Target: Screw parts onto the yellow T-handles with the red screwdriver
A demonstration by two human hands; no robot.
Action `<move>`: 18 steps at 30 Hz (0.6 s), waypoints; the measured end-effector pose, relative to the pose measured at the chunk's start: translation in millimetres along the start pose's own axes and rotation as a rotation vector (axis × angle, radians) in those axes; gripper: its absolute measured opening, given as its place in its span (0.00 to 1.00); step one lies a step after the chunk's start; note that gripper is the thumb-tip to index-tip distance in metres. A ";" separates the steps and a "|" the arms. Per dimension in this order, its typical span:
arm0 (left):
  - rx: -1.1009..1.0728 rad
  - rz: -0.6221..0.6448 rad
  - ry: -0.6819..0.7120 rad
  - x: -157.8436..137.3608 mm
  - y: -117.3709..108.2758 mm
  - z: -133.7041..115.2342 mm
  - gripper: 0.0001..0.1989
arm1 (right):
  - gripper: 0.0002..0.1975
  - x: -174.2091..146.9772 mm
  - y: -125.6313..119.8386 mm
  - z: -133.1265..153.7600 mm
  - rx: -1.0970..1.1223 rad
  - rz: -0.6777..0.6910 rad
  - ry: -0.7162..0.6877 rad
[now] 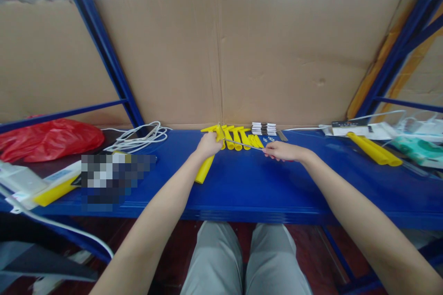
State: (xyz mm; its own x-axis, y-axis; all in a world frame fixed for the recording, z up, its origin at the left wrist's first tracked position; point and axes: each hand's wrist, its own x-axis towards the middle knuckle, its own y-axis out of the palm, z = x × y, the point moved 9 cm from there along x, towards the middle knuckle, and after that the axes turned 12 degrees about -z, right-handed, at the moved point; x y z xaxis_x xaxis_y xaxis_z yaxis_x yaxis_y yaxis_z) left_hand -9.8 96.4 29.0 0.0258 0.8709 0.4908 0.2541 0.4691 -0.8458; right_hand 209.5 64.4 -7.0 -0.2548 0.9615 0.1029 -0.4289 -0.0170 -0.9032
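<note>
1. Yellow T-shaped piece (205, 170): in the left hand (208, 144), fingers closed round it near the crosspiece, stem slanting below them toward the table's front edge. Looks like moulded plastic: probably light, stiff, rather slick. Best hold, I judge: where stem meets crosspiece.
2. Thin metal rod-like tool (244, 144): grip end inside the right hand (277, 151), fingers curled narrow on it; shaft runs to the left fingers. Tip contact: cannot tell. Likely rigid, not fragile; hold at the grip end.
3. Row of yellow pieces (237, 141): just beyond the left fingertips, toward the right hand.
4. Small yellow parts (255, 141), white strip stack (263, 128): beyond the right fingers.
5. Blue table (242, 184): under both hands.
</note>
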 end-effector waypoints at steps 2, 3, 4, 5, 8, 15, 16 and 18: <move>0.000 0.000 0.010 0.0 -0.1 -1.4 0.15 | 0.17 1.0 -3.2 1.0 -0.045 -0.033 -0.037; -0.002 0.000 0.013 -0.1 0.0 -2.0 0.15 | 0.15 1.9 -5.5 1.8 -0.082 -0.065 -0.062; -0.004 0.001 0.015 -0.3 0.3 -2.4 0.15 | 0.13 2.7 -7.3 1.8 -0.115 -0.097 -0.076; -0.006 0.001 0.017 -0.4 0.7 -2.7 0.15 | 0.11 3.5 -8.4 0.6 -0.138 -0.122 -0.073; -0.004 0.011 0.020 -0.8 2.8 -2.7 0.15 | 0.09 4.9 -10.1 -3.8 -0.163 -0.175 -0.034; -0.009 0.010 0.015 -0.9 2.0 -1.7 0.15 | 0.10 3.7 -13.2 5.6 -0.117 -0.169 -0.087; -0.012 0.012 0.012 -1.1 1.8 -1.6 0.15 | 0.12 3.4 -12.3 6.6 -0.111 -0.148 -0.095; -0.019 0.015 0.004 -1.3 1.4 -1.2 0.15 | 0.13 3.1 -12.0 8.4 -0.121 -0.139 -0.118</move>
State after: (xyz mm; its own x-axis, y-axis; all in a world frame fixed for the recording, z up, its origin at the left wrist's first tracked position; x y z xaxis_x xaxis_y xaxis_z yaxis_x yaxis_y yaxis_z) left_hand -8.3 95.7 27.4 0.0339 0.8772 0.4789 0.2722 0.4530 -0.8489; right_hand 206.6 65.3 7.6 -0.3036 0.9134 0.2713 -0.3618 0.1529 -0.9196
